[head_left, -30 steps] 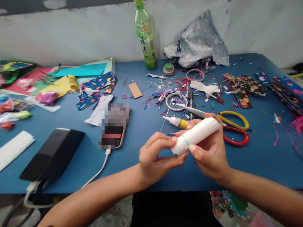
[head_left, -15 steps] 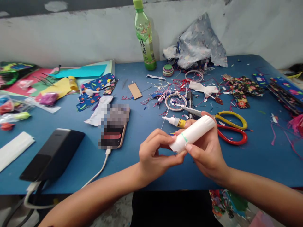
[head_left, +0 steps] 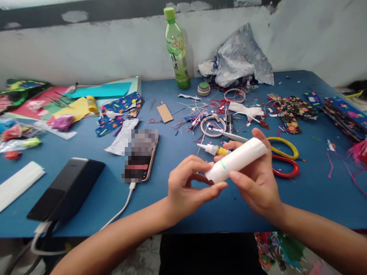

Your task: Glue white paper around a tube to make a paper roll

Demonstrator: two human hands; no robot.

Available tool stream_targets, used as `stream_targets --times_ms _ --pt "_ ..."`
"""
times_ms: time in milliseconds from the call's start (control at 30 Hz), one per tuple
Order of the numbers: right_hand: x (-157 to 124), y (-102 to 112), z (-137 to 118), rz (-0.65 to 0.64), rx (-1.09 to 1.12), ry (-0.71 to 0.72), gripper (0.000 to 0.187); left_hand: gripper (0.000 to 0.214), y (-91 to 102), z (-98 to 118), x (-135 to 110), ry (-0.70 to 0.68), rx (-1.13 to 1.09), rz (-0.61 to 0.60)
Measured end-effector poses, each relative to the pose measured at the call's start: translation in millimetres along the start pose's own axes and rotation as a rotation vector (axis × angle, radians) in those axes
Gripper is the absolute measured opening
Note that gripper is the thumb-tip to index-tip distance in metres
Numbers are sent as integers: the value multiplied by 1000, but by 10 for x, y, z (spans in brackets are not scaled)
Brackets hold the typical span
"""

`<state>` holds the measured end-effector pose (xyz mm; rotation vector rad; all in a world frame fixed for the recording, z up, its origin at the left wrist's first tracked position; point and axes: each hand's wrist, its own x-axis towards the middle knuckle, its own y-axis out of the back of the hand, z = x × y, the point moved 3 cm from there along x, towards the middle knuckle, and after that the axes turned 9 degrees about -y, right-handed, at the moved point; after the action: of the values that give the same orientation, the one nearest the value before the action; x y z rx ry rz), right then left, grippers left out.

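A white paper roll (head_left: 241,158) with a small green mark near its left end is held tilted above the front of the table, its right end higher. My left hand (head_left: 192,185) pinches the lower left end between thumb and fingers. Around the middle and right part of the roll, my right hand (head_left: 258,179) has its thumb in front and its fingers behind. Just behind the hands lies a small glue bottle (head_left: 213,148) with a pointed nozzle. Scissors (head_left: 283,147) with a yellow and a red handle rest beyond my right hand, partly hidden by it.
Left of the hands are a phone (head_left: 143,152) on a cable and a black power bank (head_left: 69,187). A green tea bottle (head_left: 177,57) stands near the wall. Threads, a tape ring (head_left: 213,126), a marker (head_left: 229,123) and fabric pieces (head_left: 295,107) litter the blue table (head_left: 129,217).
The roll and my right hand have shifted slightly right, and the roll has turned a little in the fingers. The whole view has tipped slightly upward.
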<state>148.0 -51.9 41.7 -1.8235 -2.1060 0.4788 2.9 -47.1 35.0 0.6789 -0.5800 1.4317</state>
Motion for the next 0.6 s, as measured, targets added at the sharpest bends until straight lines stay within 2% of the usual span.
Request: stream_targets --times_ms 233,600 --pt "-4 -4 32 1 -31 -9 61 26 1 11 -35 -153 109 -45" --pt "1 -12 52 -8 9 -7 62 25 -18 51 -56 -201 164 -39"
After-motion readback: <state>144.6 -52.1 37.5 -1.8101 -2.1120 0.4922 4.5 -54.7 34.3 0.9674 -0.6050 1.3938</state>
